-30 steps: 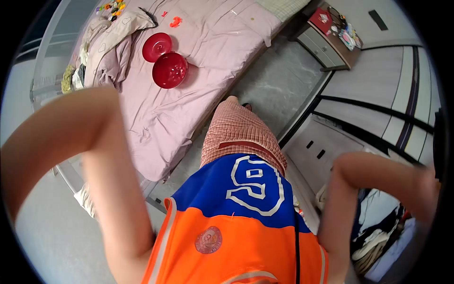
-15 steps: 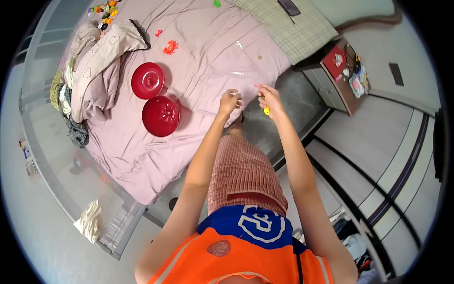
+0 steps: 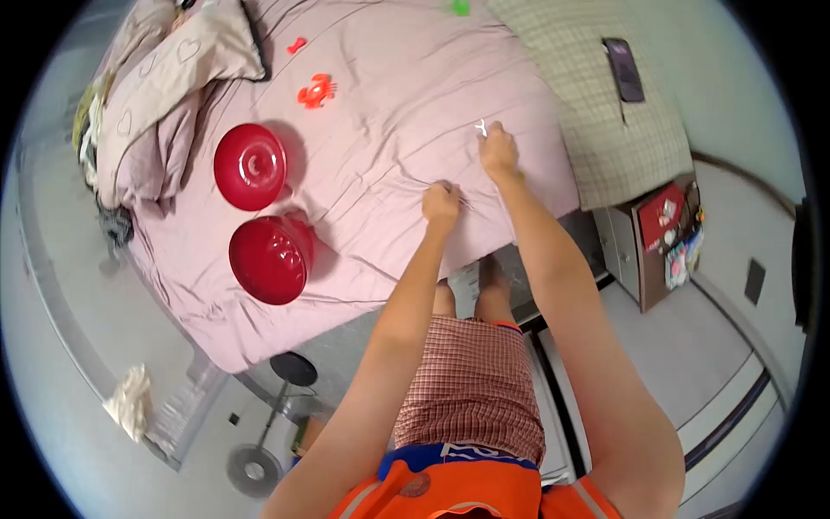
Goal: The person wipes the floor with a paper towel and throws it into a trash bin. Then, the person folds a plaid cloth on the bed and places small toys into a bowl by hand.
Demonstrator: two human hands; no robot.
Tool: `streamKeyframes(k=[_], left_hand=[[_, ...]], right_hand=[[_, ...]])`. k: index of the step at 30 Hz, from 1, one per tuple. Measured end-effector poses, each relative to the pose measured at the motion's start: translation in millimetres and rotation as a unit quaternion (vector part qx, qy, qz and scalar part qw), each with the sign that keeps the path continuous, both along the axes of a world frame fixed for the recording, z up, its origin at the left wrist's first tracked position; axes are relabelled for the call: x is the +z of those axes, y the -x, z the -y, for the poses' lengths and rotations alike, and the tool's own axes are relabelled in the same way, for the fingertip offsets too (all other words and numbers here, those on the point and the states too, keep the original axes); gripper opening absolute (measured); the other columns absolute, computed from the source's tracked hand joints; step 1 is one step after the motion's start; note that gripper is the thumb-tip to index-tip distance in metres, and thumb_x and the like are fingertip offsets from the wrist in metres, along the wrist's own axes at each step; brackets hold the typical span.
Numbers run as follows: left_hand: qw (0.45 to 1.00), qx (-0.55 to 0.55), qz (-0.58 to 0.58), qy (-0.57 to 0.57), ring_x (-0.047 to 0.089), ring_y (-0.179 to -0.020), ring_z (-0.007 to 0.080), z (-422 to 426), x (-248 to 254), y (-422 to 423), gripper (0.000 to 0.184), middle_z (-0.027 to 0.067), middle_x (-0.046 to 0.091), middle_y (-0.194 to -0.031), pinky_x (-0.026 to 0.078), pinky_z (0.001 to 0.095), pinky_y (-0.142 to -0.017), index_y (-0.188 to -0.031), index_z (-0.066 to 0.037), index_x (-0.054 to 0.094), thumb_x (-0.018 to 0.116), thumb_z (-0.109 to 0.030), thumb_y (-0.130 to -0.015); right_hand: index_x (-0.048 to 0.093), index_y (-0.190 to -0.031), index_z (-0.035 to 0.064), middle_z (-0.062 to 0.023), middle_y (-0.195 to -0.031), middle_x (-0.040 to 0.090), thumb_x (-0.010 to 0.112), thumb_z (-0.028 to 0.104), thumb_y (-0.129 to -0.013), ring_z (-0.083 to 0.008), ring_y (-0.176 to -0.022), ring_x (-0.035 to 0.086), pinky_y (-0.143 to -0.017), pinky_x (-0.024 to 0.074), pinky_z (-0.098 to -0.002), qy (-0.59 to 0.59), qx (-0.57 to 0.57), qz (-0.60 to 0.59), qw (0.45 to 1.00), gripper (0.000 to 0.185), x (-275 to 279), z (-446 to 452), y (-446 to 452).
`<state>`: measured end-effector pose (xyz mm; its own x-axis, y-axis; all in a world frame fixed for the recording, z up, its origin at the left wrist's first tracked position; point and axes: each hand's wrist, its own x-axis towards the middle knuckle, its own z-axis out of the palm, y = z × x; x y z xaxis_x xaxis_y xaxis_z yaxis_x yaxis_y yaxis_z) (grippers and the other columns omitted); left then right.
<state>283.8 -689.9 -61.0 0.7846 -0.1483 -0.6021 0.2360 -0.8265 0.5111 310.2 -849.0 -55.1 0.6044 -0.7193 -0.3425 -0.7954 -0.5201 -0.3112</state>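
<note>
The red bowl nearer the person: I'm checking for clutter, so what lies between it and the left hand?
In the head view, only creased pink sheet shows between the left hand and that red bowl, partly shaded beside the bowl.

The orange-and-blue top [image 3: 467,483] meets reddish checked bottoms [image 3: 471,389].
</note>
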Motion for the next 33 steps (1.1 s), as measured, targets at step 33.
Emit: streamKeyframes(k=[33], left_hand=[[0.465,0.534,0.264,0.655,0.058,-0.096,0.0253,-355,453,191,0.022,0.0168,0.058,-0.097,0.050,0.0351,-0.081,-0.095,-0.006,0.041,0.035,-0.026,-0.100]], right_hand=[[0.069,-0.081,-0.0001,-0.0166,-0.071,0.062,0.067,0.009,-0.075,-0.0245,-0.057,0.056,-0.054,0.0429,-0.0323,-0.310,0.591,0.178,0.723,0.011,483,-429,164]])
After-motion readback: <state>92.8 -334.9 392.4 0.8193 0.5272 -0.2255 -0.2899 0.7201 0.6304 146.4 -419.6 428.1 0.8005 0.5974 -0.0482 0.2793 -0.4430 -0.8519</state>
